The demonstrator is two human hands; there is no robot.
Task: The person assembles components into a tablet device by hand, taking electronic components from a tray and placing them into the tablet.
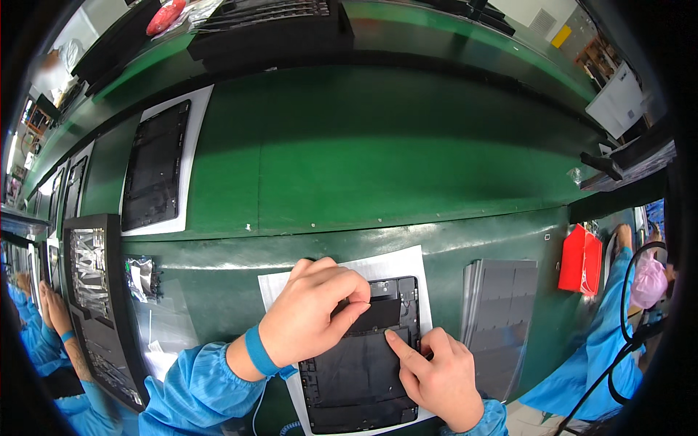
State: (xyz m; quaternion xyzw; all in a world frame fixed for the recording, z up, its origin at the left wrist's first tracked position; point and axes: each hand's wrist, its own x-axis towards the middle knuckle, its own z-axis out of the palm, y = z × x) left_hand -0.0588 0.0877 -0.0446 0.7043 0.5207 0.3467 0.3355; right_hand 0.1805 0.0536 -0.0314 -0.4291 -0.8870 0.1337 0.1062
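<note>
In front of me a black tablet-like housing [356,378] lies on a white sheet [425,312]. My left hand [313,309], with a blue band at the wrist, hovers over its upper left part. Thumb and index finger are pinched together beside a thin black piece [379,314] on the housing; what they grip is too small to make out. My right hand [441,374] rests at the housing's right side, holding nothing. Its index finger is stretched out and touches the dark surface near the middle, while the other fingers curl.
Right of the housing lies a stack of grey-black sheets [502,312], with a red box [580,260] beyond. At left stand a black tray [91,280] and small clear packets [142,278]. Another housing [156,163] lies on the green conveyor [407,145]. Co-workers' arms [592,320] show at both sides.
</note>
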